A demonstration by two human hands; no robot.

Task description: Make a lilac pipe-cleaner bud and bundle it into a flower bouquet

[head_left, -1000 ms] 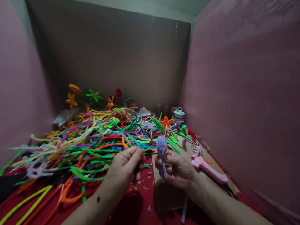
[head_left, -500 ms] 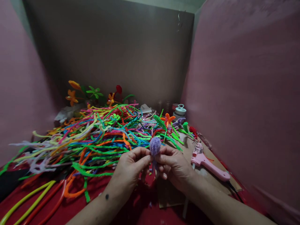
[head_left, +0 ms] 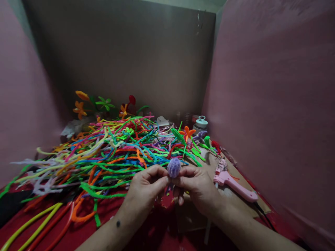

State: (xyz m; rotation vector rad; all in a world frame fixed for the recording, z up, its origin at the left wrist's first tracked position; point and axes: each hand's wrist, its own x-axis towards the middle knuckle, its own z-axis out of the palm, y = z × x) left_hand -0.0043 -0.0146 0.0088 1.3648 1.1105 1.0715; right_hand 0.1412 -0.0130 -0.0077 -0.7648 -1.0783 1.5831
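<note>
A small fuzzy purple pipe-cleaner bud [head_left: 173, 167] stands upright between my two hands, just above the red tabletop [head_left: 78, 233]. My left hand [head_left: 146, 190] pinches it from the left with thumb and forefinger. My right hand [head_left: 199, 190] pinches it from the right, fingers curled. The bud's stem is hidden behind my fingers. Beyond my hands spreads a big heap of coloured pipe cleaners [head_left: 104, 153].
A pink glue gun [head_left: 232, 184] lies on a brown cardboard sheet [head_left: 235, 195] to the right. Finished pipe-cleaner flowers [head_left: 104, 104] stand at the back, with a small lidded jar [head_left: 201, 123] beside them. Pink walls close in both sides; a brown board stands behind.
My hands came together. The purple bud, held in my right hand alone a second ago, is now pinched by both and sits lower, its coil looking shorter and rounder.
</note>
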